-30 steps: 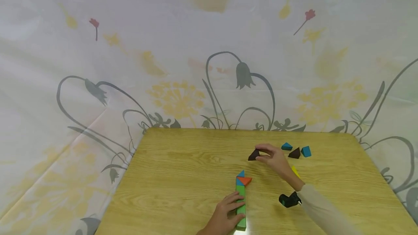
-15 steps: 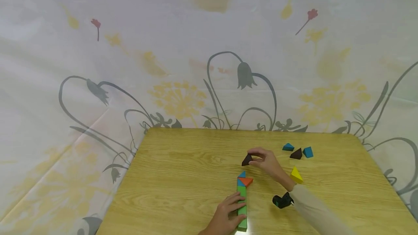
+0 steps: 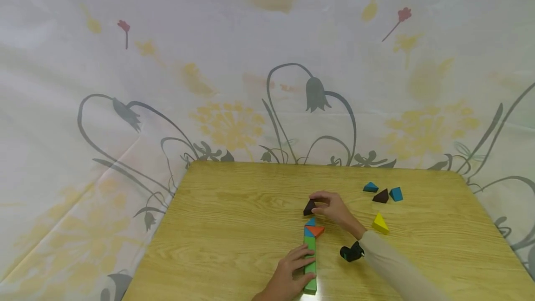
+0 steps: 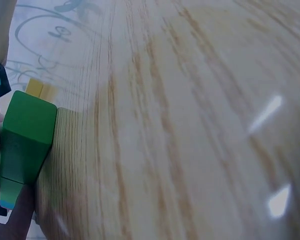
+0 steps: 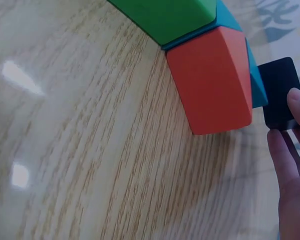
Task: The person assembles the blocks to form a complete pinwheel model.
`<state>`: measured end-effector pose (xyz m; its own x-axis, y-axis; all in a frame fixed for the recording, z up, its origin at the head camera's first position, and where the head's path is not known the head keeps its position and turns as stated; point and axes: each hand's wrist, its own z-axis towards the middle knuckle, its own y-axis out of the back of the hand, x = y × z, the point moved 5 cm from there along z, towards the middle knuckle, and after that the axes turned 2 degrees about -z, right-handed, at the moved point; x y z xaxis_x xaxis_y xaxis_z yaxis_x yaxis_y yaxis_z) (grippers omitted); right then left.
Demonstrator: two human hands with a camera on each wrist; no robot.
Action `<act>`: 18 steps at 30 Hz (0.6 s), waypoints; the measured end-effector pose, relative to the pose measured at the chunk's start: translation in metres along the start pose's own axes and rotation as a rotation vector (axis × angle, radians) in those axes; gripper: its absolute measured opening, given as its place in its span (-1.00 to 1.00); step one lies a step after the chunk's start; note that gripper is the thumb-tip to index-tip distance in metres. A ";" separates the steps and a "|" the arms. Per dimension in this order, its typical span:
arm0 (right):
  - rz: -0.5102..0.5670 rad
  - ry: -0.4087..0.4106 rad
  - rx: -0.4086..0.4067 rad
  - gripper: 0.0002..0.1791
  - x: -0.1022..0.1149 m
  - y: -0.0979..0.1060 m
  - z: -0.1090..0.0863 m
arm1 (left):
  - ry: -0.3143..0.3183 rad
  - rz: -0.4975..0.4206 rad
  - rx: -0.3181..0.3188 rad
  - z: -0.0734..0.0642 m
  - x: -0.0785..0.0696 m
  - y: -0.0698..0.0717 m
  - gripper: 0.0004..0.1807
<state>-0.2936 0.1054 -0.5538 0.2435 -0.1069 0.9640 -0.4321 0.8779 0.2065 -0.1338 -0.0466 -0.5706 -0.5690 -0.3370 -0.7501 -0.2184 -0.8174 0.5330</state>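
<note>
A row of green blocks (image 3: 309,267) lies on the table, with my left hand (image 3: 286,273) gripping it between fingers and thumb. At its far end sit an orange-red triangular block (image 3: 315,231) and small blue triangular blocks (image 3: 310,222). My right hand (image 3: 335,210) pinches a dark, nearly black triangular block (image 3: 309,208) just beyond the blue tip. In the right wrist view, this dark block (image 5: 280,95) appears right beside the blue piece (image 5: 257,82); whether they touch I cannot tell. The left wrist view shows the green row's near end (image 4: 29,122) with fingers along both sides.
Toward the back right of the wooden table (image 3: 234,208) lie a blue block (image 3: 370,187), another dark block (image 3: 381,196) and a second blue block (image 3: 396,193). A yellow triangular block (image 3: 380,224) stands nearer. A black camera (image 3: 352,251) moves with the right forearm.
My right hand has carried the dark block left and nearer to me, toward the row's far end. The yellow block has come into full view. My left hand stays on the green blocks.
</note>
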 end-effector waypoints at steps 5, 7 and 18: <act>-0.032 -0.046 0.030 -0.56 -0.008 -0.002 0.003 | -0.007 -0.003 -0.002 0.001 0.000 -0.001 -0.63; -0.050 -0.050 0.048 -0.56 -0.011 -0.003 0.003 | -0.010 -0.005 -0.002 0.001 0.000 -0.001 -0.64; -0.170 -0.060 0.070 -0.69 -0.002 -0.009 0.006 | -0.015 -0.008 -0.008 0.001 -0.002 0.000 -0.63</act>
<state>-0.2955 0.0947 -0.5565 0.2668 -0.2802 0.9221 -0.4488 0.8106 0.3762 -0.1334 -0.0455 -0.5691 -0.5794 -0.3236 -0.7480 -0.2162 -0.8239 0.5239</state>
